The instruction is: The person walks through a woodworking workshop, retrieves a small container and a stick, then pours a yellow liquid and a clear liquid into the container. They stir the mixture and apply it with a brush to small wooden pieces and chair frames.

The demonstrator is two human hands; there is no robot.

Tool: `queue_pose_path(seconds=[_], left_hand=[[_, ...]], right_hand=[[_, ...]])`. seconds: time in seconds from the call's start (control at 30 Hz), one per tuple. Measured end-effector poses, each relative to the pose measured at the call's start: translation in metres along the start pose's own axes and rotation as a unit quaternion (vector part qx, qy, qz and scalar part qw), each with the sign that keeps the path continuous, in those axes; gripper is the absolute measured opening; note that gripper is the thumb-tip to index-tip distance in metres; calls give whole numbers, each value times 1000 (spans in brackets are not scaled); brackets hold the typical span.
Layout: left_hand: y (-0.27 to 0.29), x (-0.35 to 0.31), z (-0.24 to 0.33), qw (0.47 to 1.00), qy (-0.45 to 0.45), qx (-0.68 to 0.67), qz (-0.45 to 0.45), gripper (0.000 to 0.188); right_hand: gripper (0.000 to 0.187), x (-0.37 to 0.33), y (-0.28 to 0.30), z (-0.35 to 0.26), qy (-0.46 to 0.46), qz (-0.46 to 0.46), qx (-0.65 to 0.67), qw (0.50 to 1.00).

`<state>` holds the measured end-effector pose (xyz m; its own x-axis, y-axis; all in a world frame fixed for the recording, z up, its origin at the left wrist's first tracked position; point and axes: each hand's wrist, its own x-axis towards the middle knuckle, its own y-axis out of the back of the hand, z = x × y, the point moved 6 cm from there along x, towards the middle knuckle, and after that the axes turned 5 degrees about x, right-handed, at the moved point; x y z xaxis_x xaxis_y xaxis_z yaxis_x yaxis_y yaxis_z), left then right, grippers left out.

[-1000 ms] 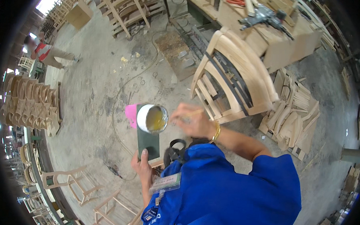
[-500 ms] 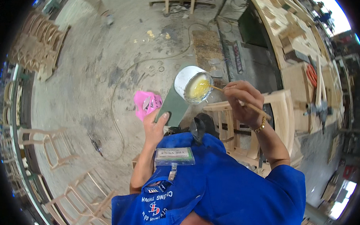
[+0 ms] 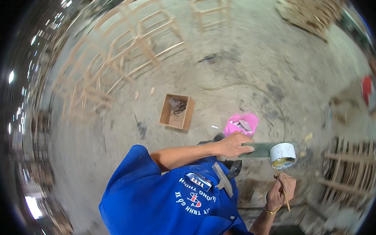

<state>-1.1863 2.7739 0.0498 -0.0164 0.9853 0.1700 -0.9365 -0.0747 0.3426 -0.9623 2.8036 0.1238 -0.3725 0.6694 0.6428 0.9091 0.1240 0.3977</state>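
Note:
My left hand grips one end of a flat green board, thumb on top. On the board's other end sits a white can, its mouth tilted toward me, with something yellowish inside. My right hand is closed round a thin wooden stick. The stick's upper end reaches the can's mouth; how deep it goes is hidden. A pink plastic bag holding greyish pieces lies on the floor just beyond my left hand.
An open wooden box with dark small pieces stands on the floor ahead. Several blurred wooden chair frames stand at the far left. Stacked wooden parts lie at the far right, and a slatted wooden stack is at right. A hose crosses the floor.
My view has swung left, bringing the wooden box and more chair frames in and leaving the workbench out. Both hands still hold the board and the stick, with the can on the board.

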Motion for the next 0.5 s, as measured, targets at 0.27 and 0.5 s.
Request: queue_pose_path(seconds=[0.27, 0.5], left_hand=[[53, -70, -24, 971, 90, 16, 220, 21], [155, -108, -70, 927, 125, -60, 347, 21]], right_hand=[[8, 86, -79, 2, 91, -172, 71, 978], [15, 155, -226, -28, 138, -263, 89, 951]])
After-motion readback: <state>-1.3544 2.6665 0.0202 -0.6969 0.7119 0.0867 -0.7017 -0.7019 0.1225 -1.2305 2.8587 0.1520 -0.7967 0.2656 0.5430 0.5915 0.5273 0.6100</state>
